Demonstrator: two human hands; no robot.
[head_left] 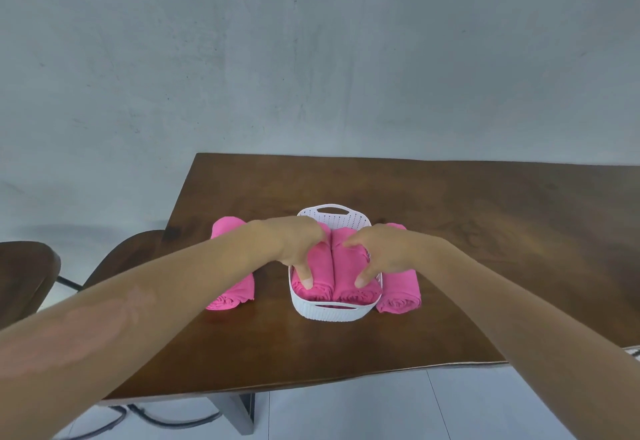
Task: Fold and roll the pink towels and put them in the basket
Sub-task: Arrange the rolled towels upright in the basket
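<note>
A white plastic basket point(333, 315) stands at the middle of the brown table point(485, 232). Two rolled pink towels lie side by side inside it. My left hand point(294, 242) grips the left roll point(321, 266), thumb near its front end and fingers curled into the gap between the rolls. My right hand point(384, 249) grips the right roll point(346, 266) the same way. Another rolled pink towel point(239, 289) lies on the table left of the basket, partly hidden by my left forearm. A further roll point(401, 289) lies just right of the basket.
Two dark chairs point(24, 273) point(131, 252) stand off the table's left side. A grey wall rises behind the far edge. The table's near edge runs close below my forearms, with pale floor and a cable beneath.
</note>
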